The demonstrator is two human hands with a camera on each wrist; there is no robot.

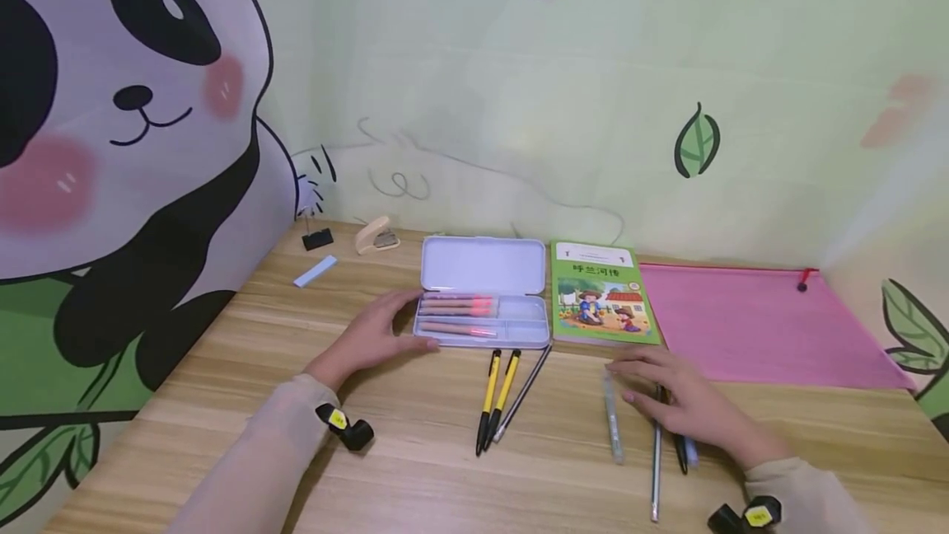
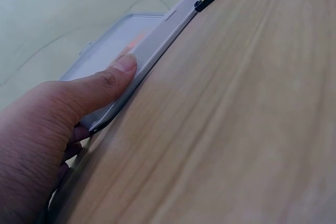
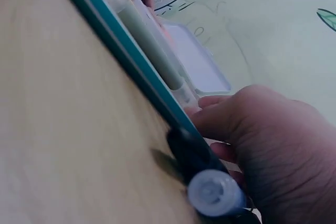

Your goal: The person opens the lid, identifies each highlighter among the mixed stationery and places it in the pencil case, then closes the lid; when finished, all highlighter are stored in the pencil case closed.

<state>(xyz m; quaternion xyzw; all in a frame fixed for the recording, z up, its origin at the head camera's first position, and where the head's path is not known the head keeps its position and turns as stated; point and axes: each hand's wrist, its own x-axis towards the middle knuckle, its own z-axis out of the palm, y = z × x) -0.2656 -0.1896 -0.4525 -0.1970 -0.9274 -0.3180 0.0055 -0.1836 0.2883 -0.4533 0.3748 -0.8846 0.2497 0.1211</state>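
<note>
My left hand [image 1: 378, 336] grips the left end of an open white pencil case [image 1: 483, 344], thumb along its front edge in the left wrist view. Several pink-tipped pens [image 1: 460, 305] lie in its tray. In front of it are two yellow-and-black pens [image 1: 489, 394] and a dark pencil [image 1: 522, 394]. My right hand [image 1: 685, 402] reaches over loose pens, its fingertips at the far end of a pale grey-green marker [image 1: 613, 423]. Under that hand lie a grey-teal pencil [image 1: 656, 472], a black pen [image 1: 680, 453] and a blue-ended pen [image 3: 215, 192], partly hidden.
A green book [image 1: 604, 295] stands beside the case, with a pink zip pouch [image 1: 771, 328] to its right. At the back left are a beige stapler [image 1: 376, 237], a black binder clip [image 1: 317, 239] and a small blue strip [image 1: 315, 271]. A panda-printed backdrop [image 1: 460, 89] rises behind.
</note>
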